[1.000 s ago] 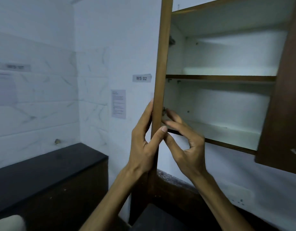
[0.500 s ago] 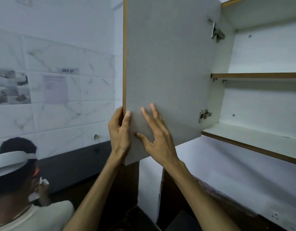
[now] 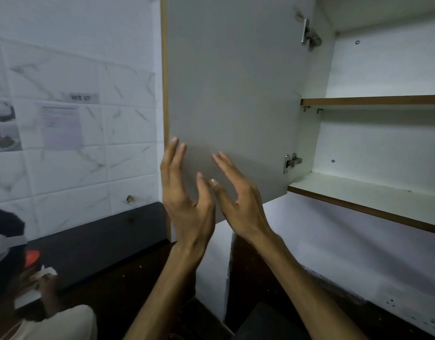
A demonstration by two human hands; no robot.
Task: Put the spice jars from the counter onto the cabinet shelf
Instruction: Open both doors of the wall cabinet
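Note:
The wall cabinet stands open on the right, its grey-faced door (image 3: 231, 77) swung wide to the left. Inside, the lower shelf (image 3: 373, 195) and the upper shelf (image 3: 373, 100) are white with brown front edges and hold nothing. My left hand (image 3: 187, 195) and my right hand (image 3: 236, 200) hover close together in front of the door's lower part, fingers spread, holding nothing; whether the fingertips touch the door I cannot tell. No spice jars are in view.
Another person (image 3: 17, 285) crouches at the lower left. A dark counter (image 3: 101, 239) runs along the tiled wall on the left. Two metal hinges (image 3: 291, 161) sit on the door's right edge.
The door has swung from edge-on to wide open toward the left. My left hand has let go of its edge, and both hands now sit loose in front of it.

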